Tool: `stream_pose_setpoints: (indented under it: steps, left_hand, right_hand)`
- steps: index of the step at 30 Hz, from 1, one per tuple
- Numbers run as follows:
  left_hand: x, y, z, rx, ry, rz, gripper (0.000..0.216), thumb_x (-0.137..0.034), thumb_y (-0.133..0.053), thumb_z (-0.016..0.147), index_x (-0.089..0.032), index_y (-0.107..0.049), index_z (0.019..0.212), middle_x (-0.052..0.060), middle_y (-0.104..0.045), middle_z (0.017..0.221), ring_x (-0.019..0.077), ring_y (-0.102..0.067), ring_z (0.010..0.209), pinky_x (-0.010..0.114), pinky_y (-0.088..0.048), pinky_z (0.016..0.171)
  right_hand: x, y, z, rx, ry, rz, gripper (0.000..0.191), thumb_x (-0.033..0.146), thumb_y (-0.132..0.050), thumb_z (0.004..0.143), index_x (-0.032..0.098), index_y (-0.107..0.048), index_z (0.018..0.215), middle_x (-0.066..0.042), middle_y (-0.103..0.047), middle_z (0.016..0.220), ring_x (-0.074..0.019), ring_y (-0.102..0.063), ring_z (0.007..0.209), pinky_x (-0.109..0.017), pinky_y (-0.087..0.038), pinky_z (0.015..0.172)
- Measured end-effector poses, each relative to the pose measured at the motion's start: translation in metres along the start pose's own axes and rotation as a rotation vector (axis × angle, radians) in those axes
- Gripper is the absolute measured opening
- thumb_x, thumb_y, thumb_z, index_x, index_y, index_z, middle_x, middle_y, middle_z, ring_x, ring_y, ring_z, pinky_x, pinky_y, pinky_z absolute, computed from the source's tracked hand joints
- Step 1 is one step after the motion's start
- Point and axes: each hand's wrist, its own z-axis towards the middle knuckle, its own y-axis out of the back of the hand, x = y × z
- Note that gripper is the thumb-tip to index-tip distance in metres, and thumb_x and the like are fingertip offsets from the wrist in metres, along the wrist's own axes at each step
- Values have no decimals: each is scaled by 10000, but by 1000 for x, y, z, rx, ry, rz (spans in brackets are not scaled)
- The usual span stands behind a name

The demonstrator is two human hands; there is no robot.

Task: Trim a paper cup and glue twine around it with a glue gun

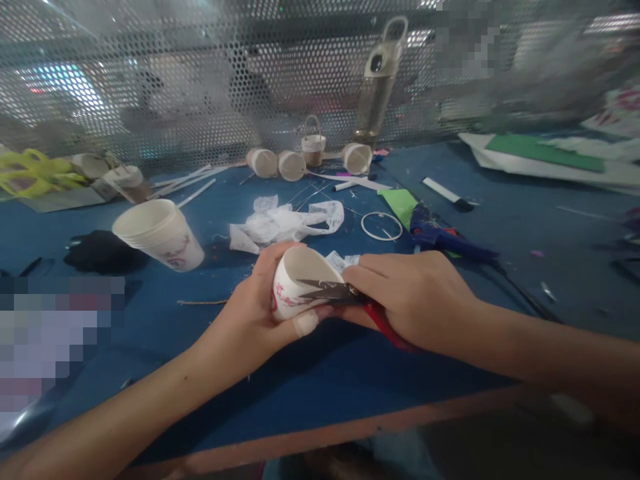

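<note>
Your left grip (263,297) clasps flower-printed paper cup (290,301), frame centre; your right grip (407,297) holds red-handled scissors (345,292), blades at cup wall.

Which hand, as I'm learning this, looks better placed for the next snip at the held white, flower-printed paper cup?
Probably the right hand: it holds red-handled metal scissors with blades at the cup, which the left hand grips.

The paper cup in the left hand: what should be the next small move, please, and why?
Probably the right hand should close the scissors gently for one short snip, while the left hand keeps the paper cup steady. The blades look parted and lie at the cup's wall, and the left hand already grips its side.
</note>
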Motion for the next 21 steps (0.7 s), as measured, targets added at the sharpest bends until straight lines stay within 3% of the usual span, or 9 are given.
stream_pose_setpoints:
  steps: [6, 13, 21]
  left_hand:
    - [-2, -1, -1, -24, 25, -135, 630, -347, -809, 853, -311, -432, 1357, 5, -633, 1236, 184, -654, 1069, 282, -541, 892]
    - [-4, 0, -3, -44, -21, -35, 610, -337, -800, 860, -321, -437, 1351, -4, -609, 1250, 157, -647, 1063, 270, -523, 937]
    - [1, 1, 0, -66, -19, 103, 639, -336, -813, 832, -316, -441, 1350, 12, -606, 1295, 189, -668, 1093, 268, -557, 889]
  right_hand:
    - [-5, -1, 5, 53, -92, 129, 415, 539, -511, 1005, 168, -683, 933, -16, -658, 728, -171, -653, 630, -289, -313, 519]
    - [-5, 0, 7, 109, -66, 147, 237, 338, -535, 929, 160, -686, 967, -54, -676, 838, -207, -653, 726, -304, -356, 566]
    - [-9, -3, 4, 56, 11, 68, 246, 286, -503, 941, 165, -717, 941, -82, -680, 842, -215, -631, 721, -300, -340, 564]
